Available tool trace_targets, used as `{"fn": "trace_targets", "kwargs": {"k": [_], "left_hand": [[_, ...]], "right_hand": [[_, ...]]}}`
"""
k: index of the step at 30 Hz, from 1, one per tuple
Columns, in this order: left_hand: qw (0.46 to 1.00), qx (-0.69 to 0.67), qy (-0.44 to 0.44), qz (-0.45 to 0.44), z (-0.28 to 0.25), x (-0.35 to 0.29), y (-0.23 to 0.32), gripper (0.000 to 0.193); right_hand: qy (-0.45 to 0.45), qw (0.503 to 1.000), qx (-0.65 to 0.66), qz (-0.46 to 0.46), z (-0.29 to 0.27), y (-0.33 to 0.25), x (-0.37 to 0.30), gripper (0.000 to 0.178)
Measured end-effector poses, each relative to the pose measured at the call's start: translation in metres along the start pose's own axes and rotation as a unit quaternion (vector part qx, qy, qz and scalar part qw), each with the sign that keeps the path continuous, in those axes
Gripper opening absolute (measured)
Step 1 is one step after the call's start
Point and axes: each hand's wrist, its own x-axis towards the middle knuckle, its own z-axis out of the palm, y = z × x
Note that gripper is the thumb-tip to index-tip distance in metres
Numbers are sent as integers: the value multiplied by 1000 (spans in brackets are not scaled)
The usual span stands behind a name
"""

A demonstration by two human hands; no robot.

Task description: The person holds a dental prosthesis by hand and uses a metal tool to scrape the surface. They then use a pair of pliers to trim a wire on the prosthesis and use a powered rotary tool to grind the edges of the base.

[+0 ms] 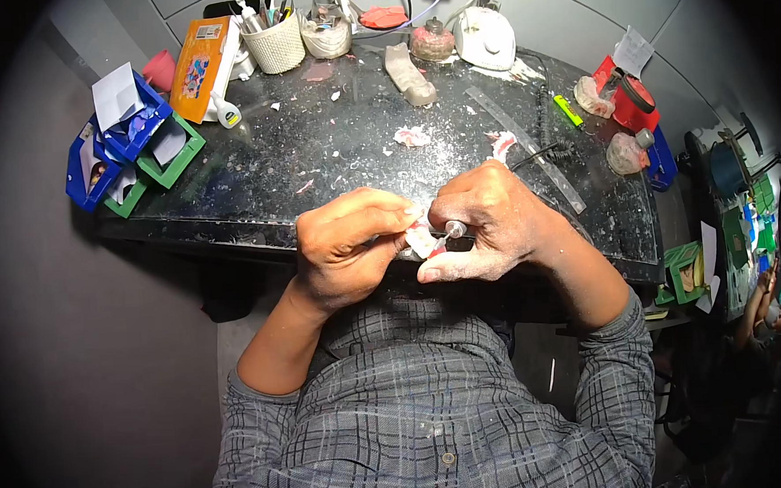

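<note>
At the front edge of the bench, my left hand (352, 241) pinches a small white and pink denture piece (420, 241) between thumb and fingertips. My right hand (493, 221) is wrapped round a rotary handpiece (454, 229). Only its silver nose shows past the fingers, and a dark cord trails from behind that hand. The handpiece's tip lies against or very close to the denture piece; contact is hard to tell. Part of the piece is hidden by my fingers, and a bit of red shows above my right thumb.
White dust and scraps cover the dark bench (315, 151). A steel ruler (527, 148) lies right of my hands, near a yellow marker (567, 111). Plaster models (410, 77), a tool cup (275, 47) and a glass burner (433, 41) stand behind. Blue bins (128, 125) sit left.
</note>
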Motion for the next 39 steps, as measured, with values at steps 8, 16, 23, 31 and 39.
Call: {"fn": "trace_targets", "kwargs": {"k": [8,16,23,31,39], "left_hand": [[998,-15,-59,35,-4,4,-4,22],[998,-7,-54,19,-6,1,-3,23],[999,-1,-41,19,-5,1,-3,26],[999,-49,10,-16,-3,-5,-7,22],[981,-166,36,-95,7,-15,-14,14]], "right_hand": [[-15,1000,-1,2,-3,-3,2,67],[-15,1000,-13,-6,-1,-2,1,66],[-9,1000,10,-7,-1,-2,1,64],[-5,999,28,-17,-7,-3,1,64],[22,999,-3,-29,-2,-2,1,62]]}}
